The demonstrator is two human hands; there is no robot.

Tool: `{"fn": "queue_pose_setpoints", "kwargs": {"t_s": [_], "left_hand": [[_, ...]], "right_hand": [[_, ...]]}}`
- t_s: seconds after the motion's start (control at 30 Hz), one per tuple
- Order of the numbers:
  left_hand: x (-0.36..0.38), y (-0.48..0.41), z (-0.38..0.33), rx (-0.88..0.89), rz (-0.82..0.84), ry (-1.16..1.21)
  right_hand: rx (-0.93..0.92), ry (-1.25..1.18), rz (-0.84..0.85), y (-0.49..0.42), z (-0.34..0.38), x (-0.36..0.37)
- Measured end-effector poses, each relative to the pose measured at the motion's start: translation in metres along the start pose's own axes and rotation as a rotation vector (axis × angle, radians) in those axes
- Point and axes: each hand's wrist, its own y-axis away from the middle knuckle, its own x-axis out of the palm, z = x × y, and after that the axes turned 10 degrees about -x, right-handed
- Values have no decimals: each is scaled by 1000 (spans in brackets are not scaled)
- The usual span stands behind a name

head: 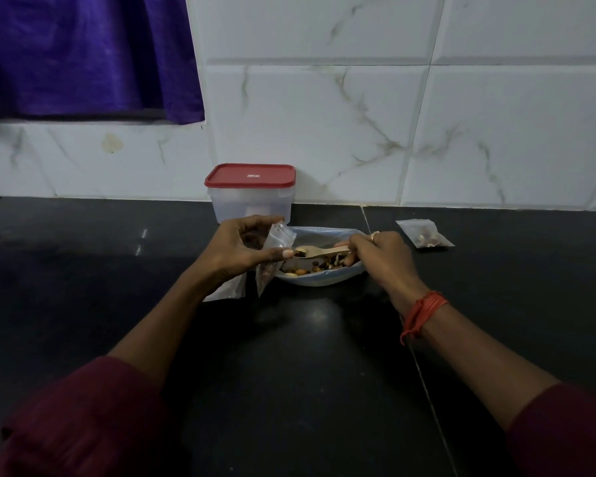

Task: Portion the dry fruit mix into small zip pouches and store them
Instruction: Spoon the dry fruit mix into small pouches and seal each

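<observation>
A pale bowl (324, 279) of dry fruit mix (320, 265) sits on the black counter in front of me. My left hand (238, 247) pinches a small clear zip pouch (276, 246) upright at the bowl's left edge, with some mix in its bottom. My right hand (381, 253) grips a wooden spoon (319, 251) that carries a few pieces, its tip at the pouch mouth near my left thumb. A filled pouch (424, 234) lies flat to the right. Another clear pouch (226, 290) lies under my left wrist.
A clear plastic box with a red lid (252, 191) stands against the marble-tiled wall just behind the bowl. A purple cloth (83, 53) hangs at the upper left. The black counter (307, 356) stretches toward me between my arms.
</observation>
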Motion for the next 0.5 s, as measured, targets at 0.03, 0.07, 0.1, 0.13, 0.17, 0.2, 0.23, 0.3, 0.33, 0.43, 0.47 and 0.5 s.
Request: {"fn": "queue_pose_setpoints", "kwargs": {"t_s": [0.03,0.07,0.1,0.13,0.17,0.2,0.23,0.3,0.33,0.43,0.47,0.5], "left_hand": [[0,0,0,4,-5,-6],[1,-1,1,7,-9,-12],[1,-1,0,9,-12,-18],[2,-1,0,8,-15,-23],[2,0,0,10,-14,-27],[3,0,0,12,-11,-30],[3,0,0,14,-9,-32],[4,0,-1,16,-6,-32],[4,0,0,18,-5,-28],[3,1,1,22,-9,-22],[3,1,0,26,-9,-25],[3,1,0,29,-6,-28]], "right_hand": [[4,-25,-26,-1,0,-1],[5,-49,-55,-2,0,-3],[0,-68,-87,-2,0,-4],[-15,-86,-113,-2,1,-6],[-44,-117,-131,-1,3,-6],[-89,-154,-139,1,4,-7],[-145,-175,-136,2,6,-7],[-278,-155,-97,6,8,-6],[-360,-93,-69,8,7,-4],[-629,221,-58,12,4,3],[-640,227,-61,11,3,6],[-621,198,-72,10,3,6]]}}
